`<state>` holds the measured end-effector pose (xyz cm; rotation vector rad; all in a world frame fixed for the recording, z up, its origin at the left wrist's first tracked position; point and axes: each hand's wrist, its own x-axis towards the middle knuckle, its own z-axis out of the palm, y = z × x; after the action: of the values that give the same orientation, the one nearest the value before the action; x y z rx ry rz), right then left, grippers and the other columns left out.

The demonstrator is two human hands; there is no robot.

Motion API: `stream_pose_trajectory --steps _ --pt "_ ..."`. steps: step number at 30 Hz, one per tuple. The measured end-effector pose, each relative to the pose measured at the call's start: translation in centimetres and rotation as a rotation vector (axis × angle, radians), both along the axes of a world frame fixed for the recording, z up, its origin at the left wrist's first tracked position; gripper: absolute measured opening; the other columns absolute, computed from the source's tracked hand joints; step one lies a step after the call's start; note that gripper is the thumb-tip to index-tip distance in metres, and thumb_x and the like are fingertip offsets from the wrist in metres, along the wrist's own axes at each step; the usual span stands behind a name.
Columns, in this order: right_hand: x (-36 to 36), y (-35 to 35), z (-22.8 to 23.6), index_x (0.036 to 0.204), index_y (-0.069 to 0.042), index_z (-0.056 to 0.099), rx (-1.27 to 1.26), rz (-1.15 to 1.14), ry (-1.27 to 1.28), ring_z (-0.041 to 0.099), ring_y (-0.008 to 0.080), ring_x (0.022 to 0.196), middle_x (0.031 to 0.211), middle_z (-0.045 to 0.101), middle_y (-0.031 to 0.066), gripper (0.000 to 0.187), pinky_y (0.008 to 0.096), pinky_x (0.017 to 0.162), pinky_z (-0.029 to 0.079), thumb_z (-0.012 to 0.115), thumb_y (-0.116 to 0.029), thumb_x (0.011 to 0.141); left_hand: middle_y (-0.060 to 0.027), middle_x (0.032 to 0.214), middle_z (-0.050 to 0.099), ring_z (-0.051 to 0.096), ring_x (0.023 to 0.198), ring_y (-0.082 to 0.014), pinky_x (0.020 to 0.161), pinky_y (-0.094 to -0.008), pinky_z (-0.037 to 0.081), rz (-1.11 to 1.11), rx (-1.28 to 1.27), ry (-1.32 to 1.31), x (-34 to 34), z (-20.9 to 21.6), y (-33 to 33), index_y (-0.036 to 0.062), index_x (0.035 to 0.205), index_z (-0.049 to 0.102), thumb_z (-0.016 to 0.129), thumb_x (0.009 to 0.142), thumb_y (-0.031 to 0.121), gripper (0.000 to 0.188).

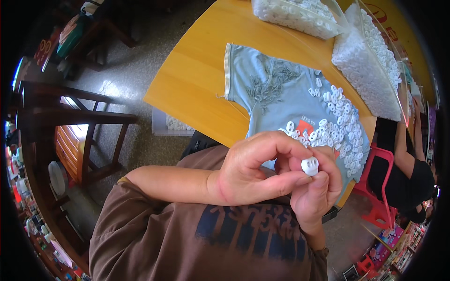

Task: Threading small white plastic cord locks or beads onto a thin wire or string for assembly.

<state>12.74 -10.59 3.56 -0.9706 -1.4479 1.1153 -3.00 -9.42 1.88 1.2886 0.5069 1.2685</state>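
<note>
Head view: both hands pinch smooth white plastic toggle (pixel 310 166).

I see a dark wooden chair (pixel 79 136) left of the tabletop (pixel 197 79), and a red stool (pixel 382 187) at its right.

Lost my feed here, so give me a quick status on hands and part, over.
Left hand and right hand together, pinching one small white plastic piece. Pile of white pieces on blue shirt, wooden table. Nothing in the way.
</note>
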Motion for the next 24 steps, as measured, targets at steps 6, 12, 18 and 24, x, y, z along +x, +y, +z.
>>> stream_pose_trajectory --steps 6,12,18,24 --pt "0.2 -0.17 0.14 0.101 0.005 0.054 0.038 -0.012 -0.029 0.05 0.0145 0.08 0.092 0.051 0.0092 0.035 0.0277 0.072 0.041 0.049 -0.027 0.088 -0.0087 0.092 0.054 0.054 0.078 -0.0109 0.067 -0.0226 0.045 -0.012 0.007 0.006 -0.01 0.1 0.06 -0.0042 0.105 0.048 0.062 0.076 -0.004 0.033" --pt "0.17 0.19 0.02 0.103 0.004 0.057 0.19 -0.056 -0.054 0.05 0.0118 0.074 0.09 0.053 0.0098 0.026 0.0212 0.062 0.04 0.056 -0.013 0.082 -0.0092 0.092 0.055 0.055 0.074 -0.01 0.065 -0.0217 0.045 -0.037 -0.012 -0.033 0.16 -0.02 0.26 -0.0051 0.106 0.048 0.059 0.078 -0.005 0.031" --pt "0.23 0.18 0.07 0.104 0.003 0.057 0.234 -0.082 -0.125 0.05 0.0114 0.071 0.091 0.054 0.01 0.027 0.0193 0.057 0.04 0.06 -0.01 0.08 -0.0089 0.091 0.055 0.055 0.071 -0.0086 0.061 -0.0202 0.045 -0.046 -0.087 -0.082 0.42 0.19 0.09 -0.0051 0.108 0.047 0.054 0.08 -0.006 0.029" --pt "0.09 0.11 0.1 0.103 0.003 0.057 0.288 -0.084 -0.156 0.052 0.0124 0.072 0.09 0.054 0.01 0.027 0.0199 0.057 0.041 0.06 -0.007 0.079 -0.009 0.091 0.055 0.055 0.069 -0.0081 0.058 -0.0193 0.046 -0.032 -0.117 -0.046 0.34 0.32 -0.16 -0.0037 0.107 0.047 0.053 0.08 -0.007 0.028"
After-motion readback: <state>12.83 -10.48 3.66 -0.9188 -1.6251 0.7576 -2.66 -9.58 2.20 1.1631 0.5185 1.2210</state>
